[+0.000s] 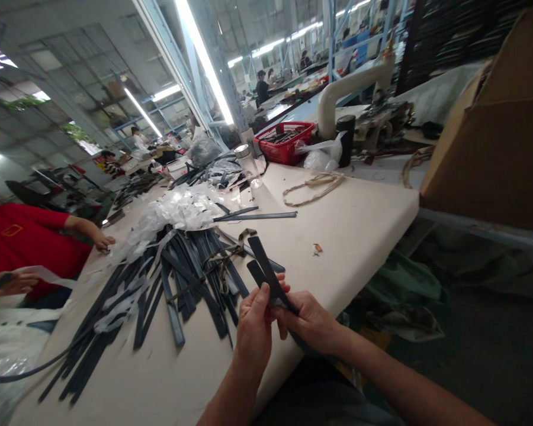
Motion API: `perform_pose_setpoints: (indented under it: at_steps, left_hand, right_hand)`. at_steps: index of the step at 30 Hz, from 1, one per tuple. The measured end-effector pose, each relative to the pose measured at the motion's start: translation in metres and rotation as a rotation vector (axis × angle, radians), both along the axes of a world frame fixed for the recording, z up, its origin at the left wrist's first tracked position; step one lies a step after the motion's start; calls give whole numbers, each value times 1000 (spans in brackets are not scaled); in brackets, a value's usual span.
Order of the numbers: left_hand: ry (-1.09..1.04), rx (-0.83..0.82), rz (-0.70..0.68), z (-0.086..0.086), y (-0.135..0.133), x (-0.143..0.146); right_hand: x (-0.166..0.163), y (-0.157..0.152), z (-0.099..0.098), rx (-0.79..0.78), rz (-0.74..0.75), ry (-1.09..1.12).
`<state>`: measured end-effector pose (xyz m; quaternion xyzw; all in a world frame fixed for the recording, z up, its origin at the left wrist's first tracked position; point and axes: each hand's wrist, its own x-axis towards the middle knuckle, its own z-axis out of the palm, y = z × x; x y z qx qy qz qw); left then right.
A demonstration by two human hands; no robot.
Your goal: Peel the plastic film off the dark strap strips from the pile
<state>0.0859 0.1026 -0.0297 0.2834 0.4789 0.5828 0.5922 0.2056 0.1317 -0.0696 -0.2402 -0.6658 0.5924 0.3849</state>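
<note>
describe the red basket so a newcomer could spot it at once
Look to the far end of the pale table, beyond the loop of tan cord. There, left of the thick cream machine arm, sits the red basket. Its bright red, perforated sides set it apart from the clear jar on its left and plastic bag on its right.
</note>
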Motion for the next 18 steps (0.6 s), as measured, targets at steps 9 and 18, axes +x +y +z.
perform_pose_setpoints:
  at_steps: [9, 18]
  left_hand:
    - [5, 114, 141, 5, 9, -15]
    - [102, 151, -50, 27, 24, -22]
  right_hand:
    - [3, -3, -5, -53, 76, -34]
    - [16, 22, 20, -173, 296, -49]
